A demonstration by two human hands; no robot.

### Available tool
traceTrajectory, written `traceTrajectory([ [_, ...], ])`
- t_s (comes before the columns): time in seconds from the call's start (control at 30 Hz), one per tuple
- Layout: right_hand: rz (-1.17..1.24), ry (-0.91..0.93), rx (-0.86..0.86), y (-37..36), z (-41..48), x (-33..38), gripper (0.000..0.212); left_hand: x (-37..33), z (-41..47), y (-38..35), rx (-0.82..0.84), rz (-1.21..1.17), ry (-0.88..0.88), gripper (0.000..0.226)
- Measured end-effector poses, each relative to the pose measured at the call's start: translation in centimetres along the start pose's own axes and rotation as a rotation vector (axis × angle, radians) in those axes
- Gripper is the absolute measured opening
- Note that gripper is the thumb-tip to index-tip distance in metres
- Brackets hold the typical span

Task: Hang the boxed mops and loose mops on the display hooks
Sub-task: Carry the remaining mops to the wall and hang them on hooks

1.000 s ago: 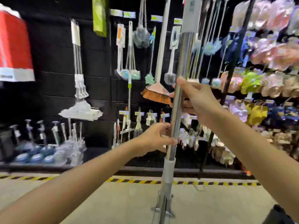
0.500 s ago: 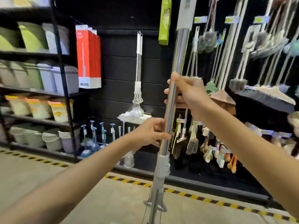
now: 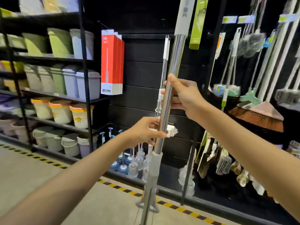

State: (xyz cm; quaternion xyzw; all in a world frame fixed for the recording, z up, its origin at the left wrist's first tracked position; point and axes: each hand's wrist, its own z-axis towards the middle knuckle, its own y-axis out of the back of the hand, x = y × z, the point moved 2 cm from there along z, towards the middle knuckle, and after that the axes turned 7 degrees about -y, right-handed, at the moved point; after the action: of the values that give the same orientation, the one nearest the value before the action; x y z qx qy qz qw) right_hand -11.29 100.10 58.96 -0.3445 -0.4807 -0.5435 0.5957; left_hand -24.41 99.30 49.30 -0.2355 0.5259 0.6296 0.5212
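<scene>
Here, a shop aisle is seen from head height, with two bare arms reaching forward.
Held item: a loose mop (image 3: pixel 168 88) with a shiny metal pole is held nearly upright, tilted slightly so its top leans right; this pole is taken as the landmark below.
Pole details: a grey sleeve (image 3: pixel 184 15) covers the top of the pole, and a grey collar (image 3: pixel 155 164) sits low on it, with thin rods and a grey bracket below that.
Right hand: the right hand (image 3: pixel 183 96) is clenched around the pole at its middle, thumb up along the metal.
Left hand: the left hand (image 3: pixel 144 133) is wrapped around the pole lower down, just above the grey collar, fingers closed on it.
Left of the pole: red boxed mops (image 3: pixel 112 62) are hung together on the black wall panel (image 3: pixel 142 73); further left, black shelving (image 3: pixel 84 65) is stacked with pale green, grey and lilac bins and buckets.
Behind the pole: another loose mop (image 3: pixel 166 51) with a white handle is hung on the panel, partly hidden by the held pole.
Right of the pole: a green box (image 3: pixel 197 25) is hung up high; brushes, dusters and a broom (image 3: pixel 259 114) with brown bristles are hung beyond it, somewhat blurred.
Below the pole: small plungers and brushes are stood at the foot of the wall, and a yellow and black striped line (image 3: pixel 113 185) is marked on the pale floor.
</scene>
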Motion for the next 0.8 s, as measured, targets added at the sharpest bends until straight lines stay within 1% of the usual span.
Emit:
traceTrajectory([
  [0.07,0.022,-0.012,0.027,-1.5,3.0,-0.9,0.027,1.7,1.6,1.8,-0.024,-0.029,0.001,0.023],
  [0.17,0.042,-0.030,0.056,-3.2,7.8,-2.4,0.031,4.4,4.7,4.2,-0.036,-0.054,0.004,0.022],
  [0.37,0.046,-0.031,0.075,-5.0,18.1,-4.1,0.032,8.4,12.7,8.8,-0.054,-0.086,-0.005,0.016],
  [0.6,0.027,-0.026,0.068,-6.3,27.6,-6.7,0.038,13.7,21.7,12.7,-0.054,-0.060,-0.026,0.015],
  [0.8,-0.024,-0.007,0.025,-7.3,36.9,-10.0,0.035,19.2,30.1,15.8,-0.010,-0.096,-0.024,0.020],
])
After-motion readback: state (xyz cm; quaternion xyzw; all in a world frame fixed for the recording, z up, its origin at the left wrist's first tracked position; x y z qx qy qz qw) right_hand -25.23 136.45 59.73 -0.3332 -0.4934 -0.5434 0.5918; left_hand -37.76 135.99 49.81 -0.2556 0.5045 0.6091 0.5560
